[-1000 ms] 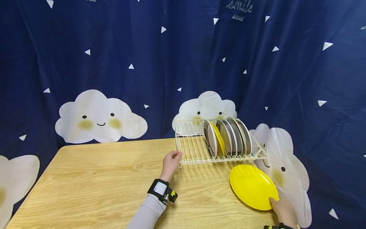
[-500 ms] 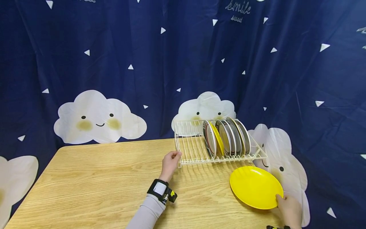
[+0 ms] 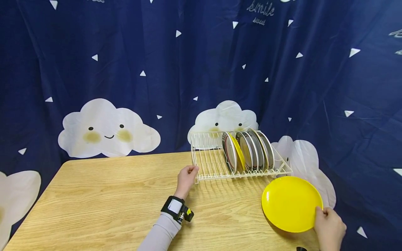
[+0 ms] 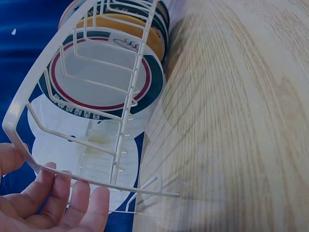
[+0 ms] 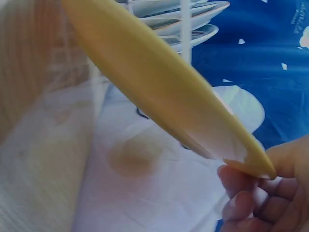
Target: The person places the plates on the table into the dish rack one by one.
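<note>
A white wire dish rack stands at the back right of the table. My left hand holds the rack's left end; in the left wrist view its thumb and fingers lie on either side of the end wire. Several plates stand on edge in the rack's right half, one of them yellow. In front of the rack's right end, a large yellow plate is held tilted, face toward the head camera. My right hand pinches that plate's right rim between thumb and fingers, as the right wrist view also shows.
The wooden table spreads to the left and front of the rack. A dark blue curtain with white cloud shapes hangs behind it and along the right side. The rack's left slots hold no plates.
My right hand has carried the yellow plate rightward and tipped it more upright, its face turning toward the head camera. My left hand keeps its place on the rack.
</note>
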Demonstrator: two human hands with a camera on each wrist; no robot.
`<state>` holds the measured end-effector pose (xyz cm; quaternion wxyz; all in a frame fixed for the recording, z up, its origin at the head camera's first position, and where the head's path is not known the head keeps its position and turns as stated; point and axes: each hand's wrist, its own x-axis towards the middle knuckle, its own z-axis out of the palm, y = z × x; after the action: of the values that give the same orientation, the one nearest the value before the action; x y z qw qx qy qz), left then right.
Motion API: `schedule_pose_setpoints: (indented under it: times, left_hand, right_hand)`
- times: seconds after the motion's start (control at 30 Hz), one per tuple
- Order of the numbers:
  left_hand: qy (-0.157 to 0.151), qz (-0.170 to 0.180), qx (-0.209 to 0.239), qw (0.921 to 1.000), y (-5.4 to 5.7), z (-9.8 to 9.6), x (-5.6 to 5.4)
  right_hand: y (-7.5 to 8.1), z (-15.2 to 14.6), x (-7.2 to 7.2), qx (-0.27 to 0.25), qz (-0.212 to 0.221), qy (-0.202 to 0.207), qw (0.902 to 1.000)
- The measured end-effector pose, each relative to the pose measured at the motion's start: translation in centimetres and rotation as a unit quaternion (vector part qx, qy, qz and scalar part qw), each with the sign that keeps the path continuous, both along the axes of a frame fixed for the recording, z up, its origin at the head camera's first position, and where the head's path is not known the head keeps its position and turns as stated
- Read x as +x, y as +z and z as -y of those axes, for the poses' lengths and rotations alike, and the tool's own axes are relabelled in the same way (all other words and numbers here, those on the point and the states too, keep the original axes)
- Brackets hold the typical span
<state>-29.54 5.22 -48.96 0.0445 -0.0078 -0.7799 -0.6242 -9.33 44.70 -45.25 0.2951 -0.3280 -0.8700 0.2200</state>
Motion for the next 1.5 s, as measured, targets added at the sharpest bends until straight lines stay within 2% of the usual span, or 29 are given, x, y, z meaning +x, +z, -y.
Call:
schedule_pose_setpoints:
  times: [0.13, 0.27, 0.43, 0.57, 0.67, 0.87, 1.07, 1.23, 1.4, 1.5]
  left_hand:
    - [0.002, -0.002, 0.000, 1.0000, 0.0, 0.0, 0.0]
    - [0.004, -0.005, 0.000, 1.0000, 0.0, 0.0, 0.0]
    - [0.003, -0.005, 0.002, 1.0000, 0.0, 0.1, 0.0]
    - [0.003, -0.007, 0.004, 1.0000, 0.1, 0.1, 0.1]
    - [0.005, -0.006, 0.003, 1.0000, 0.1, 0.0, 0.1]
    - [0.007, -0.006, 0.004, 1.0000, 0.2, 0.0, 0.2]
    - [0.005, -0.007, 0.004, 1.0000, 0.0, 0.0, 0.1]
    - [-0.001, -0.006, 0.006, 1.0000, -0.3, 0.0, -0.1]
    - [0.000, -0.005, 0.010, 0.9999, -0.2, 0.1, -0.1]
    - [0.003, -0.004, 0.010, 0.9999, -0.1, 0.1, -0.1]
  right_hand:
    - [0.8, 0.7, 0.1, 0.016, -0.064, -0.027, 0.9975]
    - [1.7, 1.4, 0.0, 0.052, -0.128, -0.039, 0.9896]
    - [3.5, 2.6, -0.6, 0.092, -0.190, -0.025, 0.9771]
    - [5.2, 4.3, -1.7, 0.103, -0.230, 0.008, 0.9677]
    - [6.3, 5.6, -2.9, 0.123, -0.265, 0.045, 0.9553]
    - [8.3, 8.2, -5.8, 0.161, -0.329, 0.119, 0.9229]
    - [10.2, 11.1, -8.8, 0.190, -0.372, 0.160, 0.8946]
    - [11.2, 13.4, -11.5, 0.218, -0.392, 0.194, 0.8724]
    - [11.5, 15.4, -13.9, 0.257, -0.396, 0.236, 0.8494]
    - [11.3, 16.5, -15.4, 0.287, -0.381, 0.253, 0.8414]
